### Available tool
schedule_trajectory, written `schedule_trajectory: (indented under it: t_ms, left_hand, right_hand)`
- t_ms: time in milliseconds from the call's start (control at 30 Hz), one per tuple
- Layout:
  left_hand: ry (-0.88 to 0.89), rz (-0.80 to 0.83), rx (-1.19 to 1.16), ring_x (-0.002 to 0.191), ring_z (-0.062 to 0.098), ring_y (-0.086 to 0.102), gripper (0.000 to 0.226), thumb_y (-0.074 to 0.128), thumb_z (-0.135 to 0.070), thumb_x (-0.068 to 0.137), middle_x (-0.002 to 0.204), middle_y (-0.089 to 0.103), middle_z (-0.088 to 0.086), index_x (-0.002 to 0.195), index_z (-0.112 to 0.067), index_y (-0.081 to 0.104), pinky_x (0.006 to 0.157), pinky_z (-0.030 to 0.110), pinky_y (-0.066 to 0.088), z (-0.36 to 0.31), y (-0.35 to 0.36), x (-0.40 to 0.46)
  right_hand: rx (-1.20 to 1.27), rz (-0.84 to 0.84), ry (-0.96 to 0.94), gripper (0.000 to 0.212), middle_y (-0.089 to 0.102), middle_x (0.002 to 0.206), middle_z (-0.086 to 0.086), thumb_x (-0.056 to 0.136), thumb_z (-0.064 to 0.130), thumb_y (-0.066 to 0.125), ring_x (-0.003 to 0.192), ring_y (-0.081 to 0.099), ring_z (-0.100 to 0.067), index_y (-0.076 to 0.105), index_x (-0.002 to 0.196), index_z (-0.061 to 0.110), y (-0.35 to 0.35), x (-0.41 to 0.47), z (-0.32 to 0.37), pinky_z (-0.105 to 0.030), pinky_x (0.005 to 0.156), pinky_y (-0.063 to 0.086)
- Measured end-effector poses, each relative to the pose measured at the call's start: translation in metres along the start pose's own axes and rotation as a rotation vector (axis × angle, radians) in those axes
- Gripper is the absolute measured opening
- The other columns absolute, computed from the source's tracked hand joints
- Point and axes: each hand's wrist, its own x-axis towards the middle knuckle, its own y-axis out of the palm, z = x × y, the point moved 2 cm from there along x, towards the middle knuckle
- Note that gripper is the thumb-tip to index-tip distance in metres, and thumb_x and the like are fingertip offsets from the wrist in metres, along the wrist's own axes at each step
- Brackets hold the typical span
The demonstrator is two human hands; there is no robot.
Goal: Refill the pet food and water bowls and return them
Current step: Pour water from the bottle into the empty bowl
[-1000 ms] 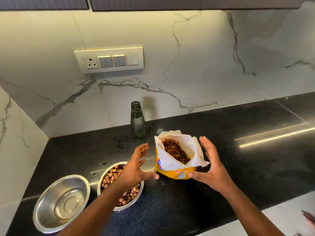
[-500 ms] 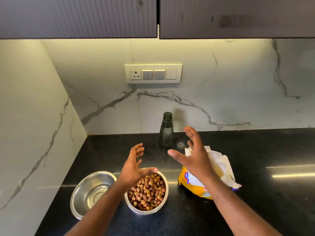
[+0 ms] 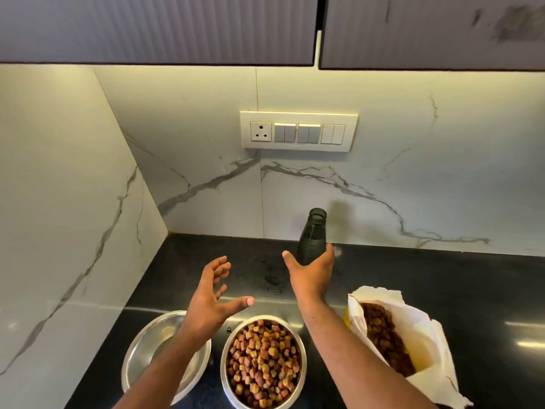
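The right hand (image 3: 311, 271) is closing its grip round the upright bottle (image 3: 312, 236) at twelve o'clock on the worktop (image 3: 442, 278); the left hand (image 3: 211, 302) is hovering open, empty bowl (image 3: 153, 343) at seven.

A switch panel (image 3: 298, 131) with one socket sits on the white marble wall (image 3: 383, 178). Dark ribbed cupboards (image 3: 159, 28) hang above the black counter (image 3: 442, 278).

black counter (image 3: 442, 290) in front of me: empty steel bowl (image 3: 141, 352), kibble bowl (image 3: 264, 361), open food bag (image 3: 413, 343), dark bottle (image 3: 312, 234), maybe some spilled droplets (image 3: 272, 280).
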Motion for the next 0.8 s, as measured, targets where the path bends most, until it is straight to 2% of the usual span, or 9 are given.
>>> schedule_trajectory:
  t_ms: [167, 300, 467, 667, 800]
  left_hand:
    - [-0.007, 0.029, -0.009, 0.141, 0.012, 0.043, 0.113, 0.095, -0.054, 0.052, 0.150, 0.045, -0.012, 0.147, -0.042, 0.034, 0.120, 0.041, 0.034, 0.008, -0.009, 0.017]
    - [-0.008, 0.093, -0.001, 0.141, 0.010, 0.043, 0.115, 0.096, -0.054, 0.051, 0.151, 0.045, -0.012, 0.147, -0.043, 0.034, 0.121, 0.041, 0.035, 0.014, -0.019, 0.033]
    - [-0.014, 0.150, -0.016, 0.140, 0.009, 0.043, 0.114, 0.095, -0.056, 0.051, 0.150, 0.044, -0.015, 0.147, -0.044, 0.035, 0.120, 0.038, 0.035, 0.018, -0.031, 0.053]
    - [-0.032, 0.210, -0.017, 0.141, 0.008, 0.041, 0.100, 0.093, -0.032, 0.065, 0.150, 0.044, -0.015, 0.146, -0.043, 0.035, 0.119, 0.034, 0.034, 0.025, -0.034, 0.076]
    - [-0.032, 0.237, -0.028, 0.140, 0.006, 0.041, 0.103, 0.094, -0.035, 0.063, 0.150, 0.044, -0.015, 0.147, -0.040, 0.035, 0.118, 0.031, 0.034, 0.027, -0.030, 0.086]
  right_hand:
    - [-0.090, -0.092, 0.053, 0.120, 0.028, 0.167, -0.011, 0.074, 0.035, 0.093, 0.152, 0.030, -0.036, 0.015, 0.163, 0.018, 0.007, 0.035, -0.011, -0.056, 0.119, 0.039]
    - [-0.150, -0.113, 0.067, 0.115, 0.031, 0.166, -0.012, 0.073, 0.037, 0.093, 0.151, 0.032, -0.037, 0.021, 0.161, 0.018, 0.013, 0.053, -0.013, -0.054, 0.119, 0.038]
    - [-0.201, -0.111, 0.068, 0.105, 0.046, 0.151, -0.006, 0.069, 0.044, 0.094, 0.134, 0.052, -0.034, 0.036, 0.153, 0.023, 0.024, 0.065, -0.014, -0.055, 0.109, 0.048]
    - [-0.225, -0.130, 0.103, 0.090, 0.060, 0.134, -0.005, 0.069, 0.040, 0.095, 0.122, 0.061, -0.033, 0.045, 0.142, 0.023, 0.030, 0.073, -0.012, -0.052, 0.099, 0.052]
    - [-0.294, -0.126, 0.117, 0.085, 0.065, 0.129, -0.004, 0.070, 0.041, 0.094, 0.120, 0.063, -0.032, 0.046, 0.139, 0.024, 0.028, 0.075, -0.011, -0.051, 0.099, 0.051]
